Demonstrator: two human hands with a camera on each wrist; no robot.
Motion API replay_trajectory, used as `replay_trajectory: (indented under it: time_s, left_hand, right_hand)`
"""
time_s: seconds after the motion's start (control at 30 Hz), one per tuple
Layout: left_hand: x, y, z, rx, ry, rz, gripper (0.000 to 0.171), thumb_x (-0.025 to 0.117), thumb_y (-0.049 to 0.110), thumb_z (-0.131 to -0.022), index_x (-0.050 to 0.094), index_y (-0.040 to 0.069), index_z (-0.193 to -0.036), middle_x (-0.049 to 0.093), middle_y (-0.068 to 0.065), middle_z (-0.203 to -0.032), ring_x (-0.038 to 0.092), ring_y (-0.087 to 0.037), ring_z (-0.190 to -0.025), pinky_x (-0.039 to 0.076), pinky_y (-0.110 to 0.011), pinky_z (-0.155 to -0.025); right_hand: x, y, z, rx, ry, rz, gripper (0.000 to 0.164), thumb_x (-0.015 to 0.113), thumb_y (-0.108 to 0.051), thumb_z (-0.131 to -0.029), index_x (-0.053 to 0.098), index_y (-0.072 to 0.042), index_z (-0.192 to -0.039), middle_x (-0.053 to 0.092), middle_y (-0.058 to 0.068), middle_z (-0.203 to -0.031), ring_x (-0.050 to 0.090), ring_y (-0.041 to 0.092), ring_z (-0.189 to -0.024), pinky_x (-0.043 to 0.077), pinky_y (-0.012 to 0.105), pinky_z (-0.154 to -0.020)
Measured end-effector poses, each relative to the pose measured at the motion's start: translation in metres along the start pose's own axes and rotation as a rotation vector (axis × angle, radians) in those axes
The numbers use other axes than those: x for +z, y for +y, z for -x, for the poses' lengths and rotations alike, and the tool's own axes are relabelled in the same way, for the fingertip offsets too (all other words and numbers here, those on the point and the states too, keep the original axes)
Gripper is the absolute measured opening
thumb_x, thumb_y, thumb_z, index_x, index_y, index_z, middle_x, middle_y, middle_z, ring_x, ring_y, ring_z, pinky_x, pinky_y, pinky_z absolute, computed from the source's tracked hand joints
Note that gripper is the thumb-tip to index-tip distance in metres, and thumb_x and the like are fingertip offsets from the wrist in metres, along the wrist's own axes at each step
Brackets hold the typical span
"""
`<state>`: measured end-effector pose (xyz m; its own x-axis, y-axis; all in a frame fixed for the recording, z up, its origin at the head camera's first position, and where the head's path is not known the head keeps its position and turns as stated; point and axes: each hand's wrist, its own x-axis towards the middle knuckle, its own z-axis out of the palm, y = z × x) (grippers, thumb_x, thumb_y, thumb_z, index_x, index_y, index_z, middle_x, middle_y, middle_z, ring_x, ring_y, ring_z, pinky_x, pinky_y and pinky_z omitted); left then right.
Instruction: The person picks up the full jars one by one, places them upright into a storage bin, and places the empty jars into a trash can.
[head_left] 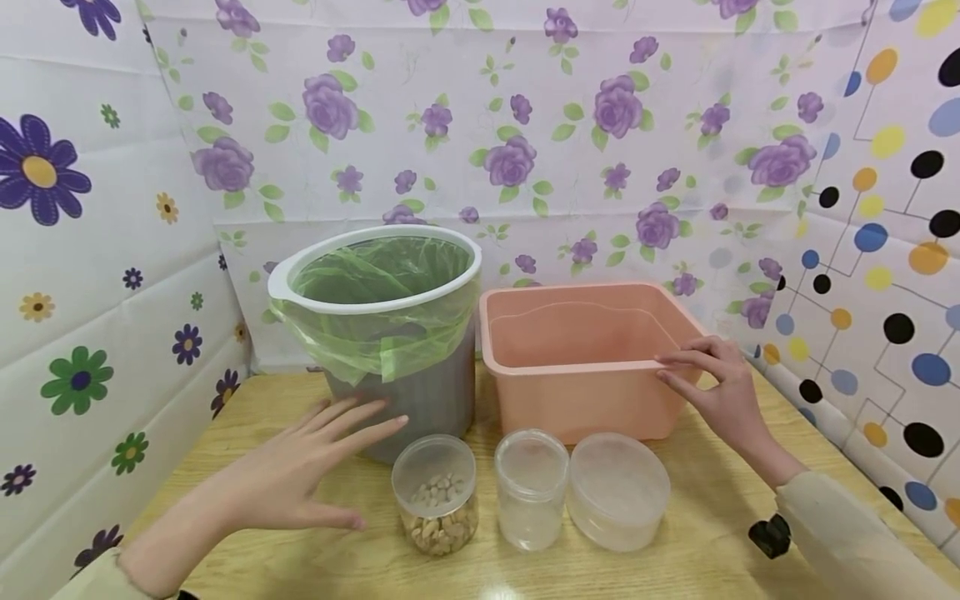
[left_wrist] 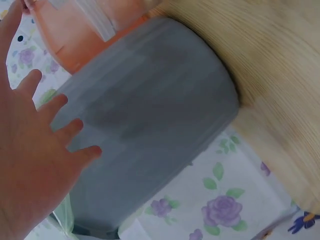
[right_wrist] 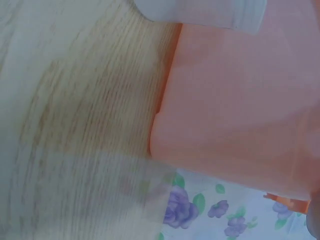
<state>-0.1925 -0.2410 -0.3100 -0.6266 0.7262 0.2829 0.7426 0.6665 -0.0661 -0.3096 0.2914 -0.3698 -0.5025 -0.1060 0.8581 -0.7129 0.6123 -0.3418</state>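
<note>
My left hand point(head_left: 300, 471) is spread over the table, in front of the grey bin point(head_left: 442, 379), with nothing in its fingers. The bin has a white rim and a green plastic liner point(head_left: 352, 333) folded over it. In the left wrist view the fingers point(left_wrist: 65, 102) overlap the bin's grey wall. My right hand point(head_left: 723, 392) pinches the front right rim of a pink plastic tub point(head_left: 585, 404), thumb outside and fingers over the edge. A clear jar of nuts point(head_left: 438, 508) stands near the left hand's fingertips.
Right of the nut jar stand a tall clear jar point(head_left: 531, 500) and a low, wide clear container point(head_left: 618, 500), both lidded, before the tub. Patterned cloth walls point(head_left: 450, 142) enclose the wooden table point(head_left: 300, 567) at the back and both sides.
</note>
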Motion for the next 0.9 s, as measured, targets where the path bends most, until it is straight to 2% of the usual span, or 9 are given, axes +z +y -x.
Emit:
replay_trajectory:
  time_s: [0.13, 0.23, 0.4, 0.63, 0.77, 0.9]
  left_hand:
    - [0.002, 0.004, -0.009, -0.001, -0.006, 0.033, 0.093, 0.060, 0.074, -0.080, 0.025, 0.034, -0.157, 0.031, -0.004, -0.162, 0.035, -0.034, -0.146, 0.037, -0.062, -0.107]
    - [0.004, 0.007, -0.015, -0.006, -0.021, 0.061, 0.093, 0.058, 0.076, -0.080, 0.023, 0.037, -0.157, 0.028, -0.002, -0.163, 0.035, -0.032, -0.146, 0.040, -0.060, -0.107]
    - [0.009, 0.010, -0.023, 0.006, -0.060, 0.141, 0.089, 0.060, 0.073, -0.080, 0.025, 0.039, -0.155, 0.029, -0.004, -0.163, 0.038, -0.032, -0.145, 0.046, -0.057, -0.102]
    - [0.018, 0.007, -0.032, 0.043, -0.089, 0.240, 0.088, 0.066, 0.067, -0.079, 0.034, 0.033, -0.153, 0.030, 0.000, -0.163, 0.038, -0.029, -0.145, 0.047, -0.055, -0.102]
    - [0.024, 0.007, -0.038, 0.052, -0.102, 0.276, 0.091, 0.070, 0.065, -0.077, 0.035, 0.031, -0.153, 0.031, -0.003, -0.162, 0.037, -0.029, -0.146, 0.045, -0.055, -0.105]
    - [0.031, 0.007, -0.045, 0.064, -0.112, 0.300, 0.092, 0.078, 0.056, -0.075, 0.037, 0.028, -0.153, 0.033, -0.004, -0.161, 0.038, -0.028, -0.145, 0.046, -0.052, -0.105]
  right_hand:
    - [0.002, -0.003, 0.000, 0.000, 0.024, -0.001, 0.037, 0.084, 0.012, -0.063, 0.080, -0.008, -0.093, 0.061, 0.008, -0.093, 0.040, 0.003, -0.092, 0.023, 0.021, -0.079]
    - [0.003, -0.014, -0.001, -0.011, 0.035, -0.003, 0.035, 0.082, 0.015, -0.062, 0.079, -0.003, -0.092, 0.060, 0.012, -0.092, 0.040, 0.006, -0.091, 0.022, 0.019, -0.079]
    - [0.000, -0.031, -0.004, -0.011, 0.037, -0.011, 0.028, 0.082, 0.012, -0.066, 0.078, -0.001, -0.091, 0.059, 0.014, -0.091, 0.040, 0.006, -0.092, 0.021, 0.020, -0.079]
    - [-0.001, -0.037, -0.005, 0.005, 0.035, -0.011, 0.030, 0.081, 0.015, -0.065, 0.078, 0.000, -0.091, 0.059, 0.014, -0.092, 0.040, 0.006, -0.092, 0.022, 0.019, -0.080]
    - [-0.001, -0.036, -0.005, 0.002, 0.040, -0.012, 0.031, 0.081, 0.016, -0.065, 0.078, 0.001, -0.091, 0.059, 0.015, -0.091, 0.041, 0.007, -0.091, 0.022, 0.018, -0.079]
    - [-0.001, -0.037, -0.005, -0.003, 0.040, -0.010, 0.031, 0.081, 0.016, -0.064, 0.078, 0.001, -0.091, 0.060, 0.015, -0.091, 0.041, 0.007, -0.091, 0.022, 0.018, -0.079]
